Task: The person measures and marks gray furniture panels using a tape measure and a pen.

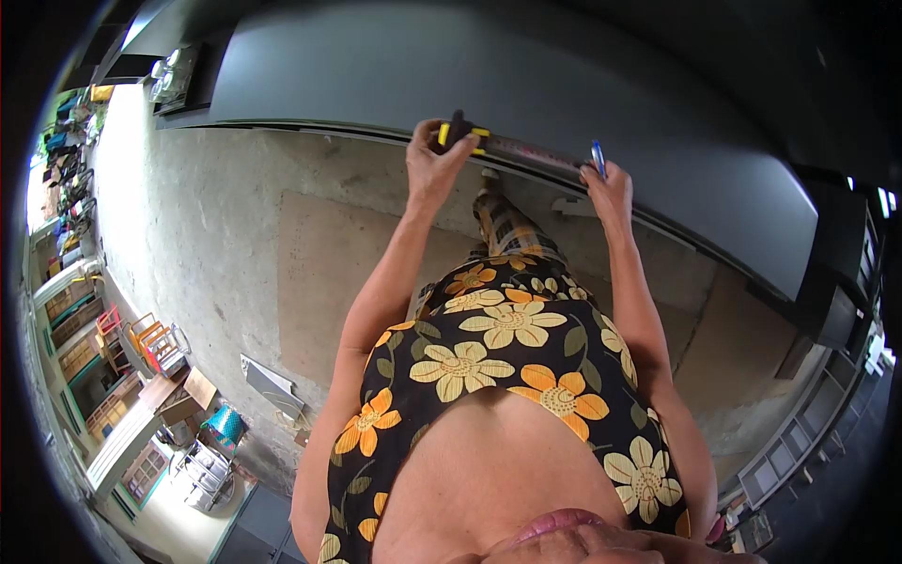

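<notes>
My left hand (432, 162) is closed around a black and yellow tape measure (460, 134) at the near edge of a large dark grey panel (376, 75). From its case the tape blade (534, 154) runs out to the right along that edge. At the blade's far end, my right hand (611, 193) has its fingers closed, with a blue pen (598, 158) standing up from them. Those fingertips are right at the blade. My lower legs and one foot show beneath the panel's edge.
Concrete floor (225, 216) with a large brown sheet (324, 282) lies around me. To the left stand chairs (155, 343), a blue basket (224, 425) and a loose flat piece (272, 387). Clear jars (169, 77) sit past the panel's left end. A grey frame (789, 451) is at lower right.
</notes>
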Demonstrator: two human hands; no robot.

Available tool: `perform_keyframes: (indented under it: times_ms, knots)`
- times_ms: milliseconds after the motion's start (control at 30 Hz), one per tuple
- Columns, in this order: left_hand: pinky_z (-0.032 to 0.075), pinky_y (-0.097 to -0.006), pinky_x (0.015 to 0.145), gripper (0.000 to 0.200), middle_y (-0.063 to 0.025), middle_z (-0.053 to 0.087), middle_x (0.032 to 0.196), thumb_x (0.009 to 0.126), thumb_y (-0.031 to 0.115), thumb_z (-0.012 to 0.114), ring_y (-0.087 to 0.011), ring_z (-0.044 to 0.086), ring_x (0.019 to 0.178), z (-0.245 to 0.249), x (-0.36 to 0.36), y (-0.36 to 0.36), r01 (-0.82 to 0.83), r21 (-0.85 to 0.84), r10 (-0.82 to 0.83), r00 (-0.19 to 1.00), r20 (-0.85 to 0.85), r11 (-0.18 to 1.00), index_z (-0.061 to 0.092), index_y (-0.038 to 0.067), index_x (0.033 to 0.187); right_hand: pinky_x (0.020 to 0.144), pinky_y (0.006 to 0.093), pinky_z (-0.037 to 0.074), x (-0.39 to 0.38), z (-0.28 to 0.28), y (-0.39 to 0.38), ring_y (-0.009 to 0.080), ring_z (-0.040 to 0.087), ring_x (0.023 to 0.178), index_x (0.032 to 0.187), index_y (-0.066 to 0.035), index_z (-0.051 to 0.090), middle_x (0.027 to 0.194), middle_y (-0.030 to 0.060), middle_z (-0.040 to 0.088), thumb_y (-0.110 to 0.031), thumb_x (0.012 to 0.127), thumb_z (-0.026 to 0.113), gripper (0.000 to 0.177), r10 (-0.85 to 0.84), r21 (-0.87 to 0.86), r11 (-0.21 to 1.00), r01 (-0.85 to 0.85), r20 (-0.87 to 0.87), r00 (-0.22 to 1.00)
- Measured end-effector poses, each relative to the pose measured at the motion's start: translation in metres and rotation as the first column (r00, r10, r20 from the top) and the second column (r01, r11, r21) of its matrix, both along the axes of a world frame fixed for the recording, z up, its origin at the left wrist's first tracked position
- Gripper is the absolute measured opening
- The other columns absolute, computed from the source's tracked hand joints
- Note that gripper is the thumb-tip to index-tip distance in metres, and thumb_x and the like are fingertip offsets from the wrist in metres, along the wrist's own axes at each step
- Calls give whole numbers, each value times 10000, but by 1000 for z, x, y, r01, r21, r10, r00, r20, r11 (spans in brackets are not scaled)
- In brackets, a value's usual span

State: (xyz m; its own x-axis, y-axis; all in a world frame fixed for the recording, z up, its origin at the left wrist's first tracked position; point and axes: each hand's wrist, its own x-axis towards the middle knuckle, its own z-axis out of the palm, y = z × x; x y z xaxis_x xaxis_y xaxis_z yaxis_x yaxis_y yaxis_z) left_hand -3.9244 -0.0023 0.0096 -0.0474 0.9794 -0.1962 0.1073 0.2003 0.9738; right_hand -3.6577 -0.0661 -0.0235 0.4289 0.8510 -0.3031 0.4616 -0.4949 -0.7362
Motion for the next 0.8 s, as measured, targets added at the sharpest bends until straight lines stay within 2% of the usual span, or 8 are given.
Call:
perform_keyframes:
  times_ms: [67,133,233,333,467,567,700,800]
  knots:
    - [482,-254,671,487,-102,614,862,711,216,759,-127,579,761,-2,-1,11,31,2,-31,999,12,1000,523,-56,1040,631,354,459,0,-5,-3,253,628,667,872,-1,651,712,141,638,-221,769,647,243,-13,-83,996,14,19,1000]
    - [488,-268,697,513,-115,616,872,699,238,760,-147,588,774,-5,-4,21,66,-18,-67,996,-60,998,523,-56,1046,489,253,388,0,-13,-6,84,495,534,919,1,626,642,25,565,-151,809,620,188,27,14,1000,-28,40,999]
    - [475,-262,710,502,-104,619,878,696,238,758,-140,582,784,-5,-8,31,118,-80,-123,990,-64,990,533,-44,1046,589,348,442,-8,1,-9,220,591,618,900,5,621,697,129,606,-181,797,631,213,-10,13,1000,10,48,999]
    - [474,-267,730,526,-112,625,892,687,251,759,-147,589,808,-2,-14,41,137,-134,-148,986,-72,981,529,-41,1060,544,309,419,-13,16,-10,155,551,577,912,-1,603,671,77,565,-164,814,615,191,-104,-71,992,101,-49,993]
    - [481,-291,756,576,-129,628,896,670,272,761,-171,602,837,6,-26,48,140,-174,-148,989,-32,975,519,-52,1081,507,249,374,-6,12,-11,80,465,544,913,-11,598,651,3,501,-150,823,593,165,-120,-46,992,115,-139,983]
    - [485,-301,761,593,-138,630,898,664,279,763,-179,606,833,8,-41,56,154,-150,-169,981,-95,977,517,-58,1086,505,237,360,-2,6,-15,68,452,546,912,-22,601,647,-11,490,-140,825,586,148,-159,-51,987,154,-139,977]
    - [486,-294,764,591,-145,631,900,670,294,762,-180,609,827,-4,-74,73,131,-111,-141,985,-97,985,520,-58,1079,475,221,318,5,6,-15,52,436,556,915,-37,604,646,-24,479,-150,822,583,147,-231,-99,971,218,-152,961]
    - [490,-299,738,600,-152,625,892,650,318,762,-195,611,807,-2,-111,91,75,-76,-80,994,-73,994,534,-69,1049,419,177,255,13,3,-17,21,428,549,957,-93,586,659,-57,466,-188,852,576,142,-294,-139,952,273,-174,940]
